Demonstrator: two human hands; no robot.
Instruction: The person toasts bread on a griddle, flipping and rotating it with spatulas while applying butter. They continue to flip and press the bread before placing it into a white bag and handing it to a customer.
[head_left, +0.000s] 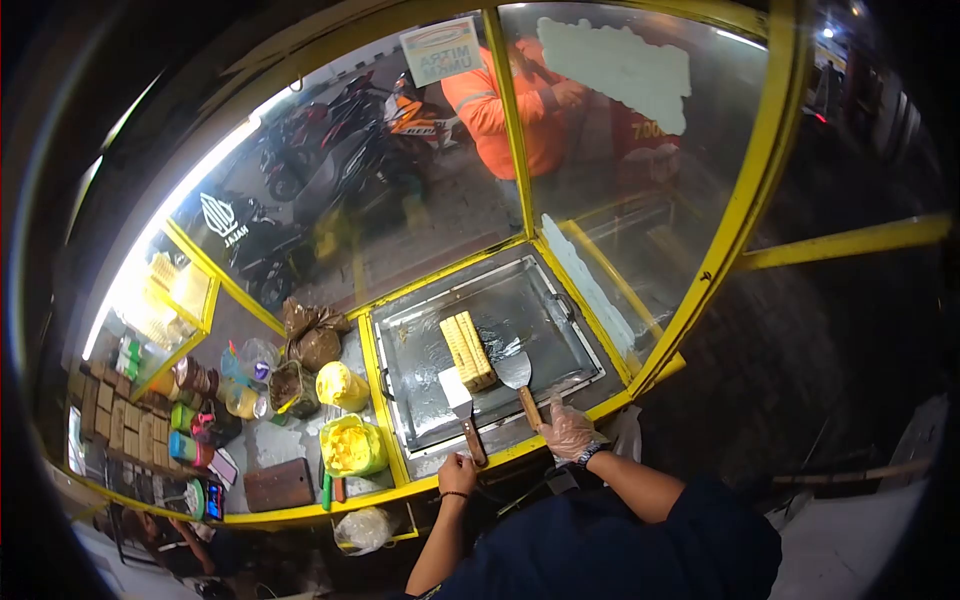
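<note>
A block of bread (465,346) with a ridged, yellowish-brown top lies on the flat griddle (420,415). My left hand (458,474), bare with a dark bracelet, is closed at the end of a wooden-handled spatula (472,436); its pale blade meets the near left side of the bread. In a clear plastic glove, my right hand (568,434) closes around the handle end of a second spatula (516,371). That wide metal blade rests on the griddle just right of the bread. The fingers of both hands are partly hidden.
Left of the griddle stand a tub of yellow spread (352,446), a yellow container (342,387) and a brown bag (314,335). A dark board (279,485) lies near the counter edge. Yellow-framed glass (640,200) encloses the front; a person in orange (500,110) stands beyond.
</note>
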